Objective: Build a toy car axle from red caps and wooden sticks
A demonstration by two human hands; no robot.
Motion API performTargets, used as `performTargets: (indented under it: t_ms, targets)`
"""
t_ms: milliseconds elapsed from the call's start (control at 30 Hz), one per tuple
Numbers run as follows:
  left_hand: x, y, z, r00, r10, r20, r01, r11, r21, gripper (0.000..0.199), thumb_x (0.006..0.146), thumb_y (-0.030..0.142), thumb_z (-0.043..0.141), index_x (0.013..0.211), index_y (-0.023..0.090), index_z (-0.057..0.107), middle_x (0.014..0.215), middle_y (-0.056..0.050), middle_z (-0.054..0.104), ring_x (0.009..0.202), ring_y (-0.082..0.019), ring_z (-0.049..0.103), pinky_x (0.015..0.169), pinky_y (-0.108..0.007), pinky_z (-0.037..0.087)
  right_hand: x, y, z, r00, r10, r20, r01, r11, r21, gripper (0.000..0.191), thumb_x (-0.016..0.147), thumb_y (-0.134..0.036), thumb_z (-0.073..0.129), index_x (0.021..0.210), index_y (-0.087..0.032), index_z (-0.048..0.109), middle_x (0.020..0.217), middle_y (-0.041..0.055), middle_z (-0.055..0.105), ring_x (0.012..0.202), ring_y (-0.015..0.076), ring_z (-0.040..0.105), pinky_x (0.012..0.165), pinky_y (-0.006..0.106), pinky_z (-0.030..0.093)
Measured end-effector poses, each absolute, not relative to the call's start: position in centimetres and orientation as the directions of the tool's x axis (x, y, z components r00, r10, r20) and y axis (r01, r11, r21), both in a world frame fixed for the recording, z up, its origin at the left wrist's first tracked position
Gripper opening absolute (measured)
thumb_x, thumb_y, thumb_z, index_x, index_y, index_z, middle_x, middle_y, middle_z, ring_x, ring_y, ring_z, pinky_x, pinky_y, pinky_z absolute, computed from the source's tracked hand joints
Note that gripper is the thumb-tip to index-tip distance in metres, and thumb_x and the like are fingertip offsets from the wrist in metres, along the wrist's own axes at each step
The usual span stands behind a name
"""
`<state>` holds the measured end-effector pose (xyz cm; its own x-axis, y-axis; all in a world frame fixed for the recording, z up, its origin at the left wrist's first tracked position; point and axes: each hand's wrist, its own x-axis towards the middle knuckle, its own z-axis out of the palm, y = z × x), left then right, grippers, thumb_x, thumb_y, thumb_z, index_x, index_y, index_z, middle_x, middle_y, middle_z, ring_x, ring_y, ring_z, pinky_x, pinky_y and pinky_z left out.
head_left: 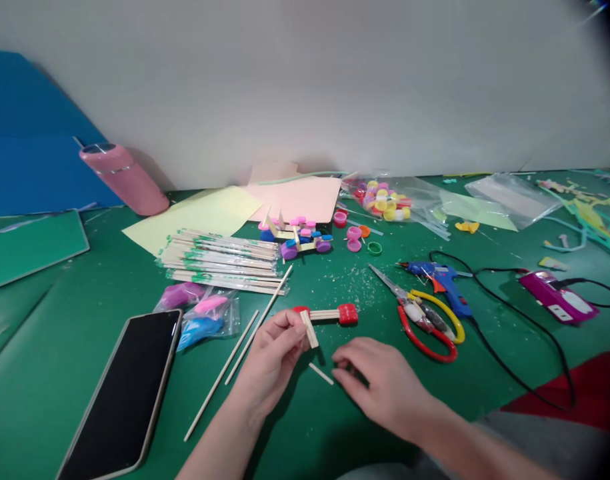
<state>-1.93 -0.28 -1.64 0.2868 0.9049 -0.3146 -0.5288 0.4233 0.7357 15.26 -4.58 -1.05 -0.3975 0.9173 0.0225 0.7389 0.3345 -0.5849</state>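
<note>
My left hand [277,353] pinches a few short wooden sticks [309,330] laid side by side between thumb and fingers. Just behind it lies a small piece made of sticks with red ends [348,314], partly hidden by my fingers. On the green table a single short stick [321,374] rests between my hands. Its right end comes close to the thumb of my right hand [377,383]; whether they touch I cannot tell. That hand holds nothing visible, its fingers bent with a gap before the thumb. Two long sticks [222,375] lie left of my left hand.
Scissors [425,320] and a blue glue gun [442,280], its cord looping right, lie on the right. A phone [125,393] lies at left. Farther back are wrapped chopsticks [225,260], small wheeled models [305,241], a bag of colored caps [385,200] and a pink tumbler [127,180].
</note>
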Motion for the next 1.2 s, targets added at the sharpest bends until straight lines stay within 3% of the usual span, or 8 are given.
performTargets:
  t_ms: [267,433,633,733,767,833,967,1200]
  targets:
    - [-2.1,-0.2,-1.7,0.289,0.913,-0.288,-0.55,0.404,0.731,0.016,0.069,0.019,0.067,0.059,0.015,0.056,0.051,0.004,0.049,0.049,-0.007,0.039,0.051,-0.019,0.031,12.6,-3.4,-0.9,-0.582,0.783,-0.22,0.813,0.558,-0.166,0.015,0.078,-0.005,0.05,0.083,-0.014,0.061,0.079,0.008,0.065,0.072,0.0235,0.061,0.059,0.03,0.047]
    - [-2.1,-0.2,-1.6,0.273,0.914,-0.299,-0.557,0.404,0.725,0.016,0.068,0.018,0.068,0.058,0.015,0.056,0.051,0.005,0.049,0.049,-0.007,0.039,0.052,-0.02,0.032,12.4,-3.2,0.5,-0.585,0.743,-0.325,0.805,0.581,-0.122,0.019,0.064,0.003,0.055,0.077,-0.009,0.064,0.071,0.0123,0.066,0.063,0.0252,0.063,0.049,0.029,0.045]
    - [-1.9,-0.2,-1.7,0.254,0.911,-0.325,-0.512,0.412,0.754,0.017,0.068,0.021,0.069,0.059,0.015,0.056,0.05,0.005,0.048,0.049,-0.007,0.038,0.05,-0.019,0.03,14.6,-1.9,1.1,-0.562,0.778,-0.281,0.826,0.51,-0.24,0.013,0.072,-0.005,0.051,0.073,-0.015,0.06,0.069,0.0043,0.066,0.059,0.0173,0.061,0.051,0.024,0.042]
    - [-1.8,-0.3,-1.6,0.266,0.895,-0.358,-0.464,0.444,0.766,0.018,0.069,0.022,0.068,0.059,0.015,0.055,0.05,0.006,0.047,0.049,-0.007,0.037,0.05,-0.019,0.029,15.9,-1.1,0.8,-0.436,0.874,-0.214,0.723,0.199,-0.662,0.009,0.079,-0.013,0.049,0.077,-0.017,0.057,0.064,-0.0012,0.06,0.058,0.011,0.057,0.051,0.019,0.042]
    - [-1.7,-0.4,-1.5,0.279,0.886,-0.371,-0.446,0.462,0.767,0.019,0.069,0.023,0.068,0.059,0.015,0.055,0.05,0.006,0.047,0.049,-0.007,0.037,0.05,-0.019,0.029,16.2,-0.9,0.6,-0.387,0.895,-0.221,0.594,0.059,-0.802,0.005,0.079,-0.015,0.051,0.078,-0.017,0.056,0.063,-0.0021,0.058,0.057,0.0097,0.055,0.052,0.018,0.042]
    - [-1.6,-0.5,-1.5,0.309,0.866,-0.393,-0.41,0.495,0.766,0.02,0.07,0.024,0.068,0.058,0.015,0.054,0.051,0.005,0.047,0.05,-0.007,0.037,0.051,-0.019,0.029,16.4,-0.7,0.2,-0.333,0.902,-0.274,0.323,-0.164,-0.932,0.005,0.077,-0.02,0.056,0.077,-0.015,0.056,0.062,-0.0027,0.055,0.056,0.0085,0.054,0.052,0.018,0.042]
    - [-1.4,-0.7,-1.7,0.352,0.839,-0.415,-0.337,0.528,0.78,0.021,0.068,0.024,0.068,0.058,0.015,0.052,0.05,0.005,0.046,0.051,-0.007,0.038,0.052,-0.02,0.029,15.9,-0.6,-0.5,-0.311,0.873,-0.375,0.077,-0.37,-0.926,0.014,0.071,-0.025,0.066,0.074,-0.014,0.058,0.055,-0.0041,0.054,0.048,0.0071,0.051,0.049,0.019,0.042]
    - [-1.4,-0.7,-1.9,0.363,0.826,-0.432,-0.249,0.533,0.809,0.021,0.068,0.026,0.067,0.058,0.015,0.052,0.049,0.005,0.044,0.05,-0.007,0.037,0.051,-0.021,0.027,15.2,-0.7,-1.1,-0.295,0.857,-0.423,0.008,-0.44,-0.898,0.023,0.064,-0.03,0.072,0.072,-0.013,0.059,0.05,-0.005,0.054,0.043,0.0062,0.049,0.047,0.019,0.042]
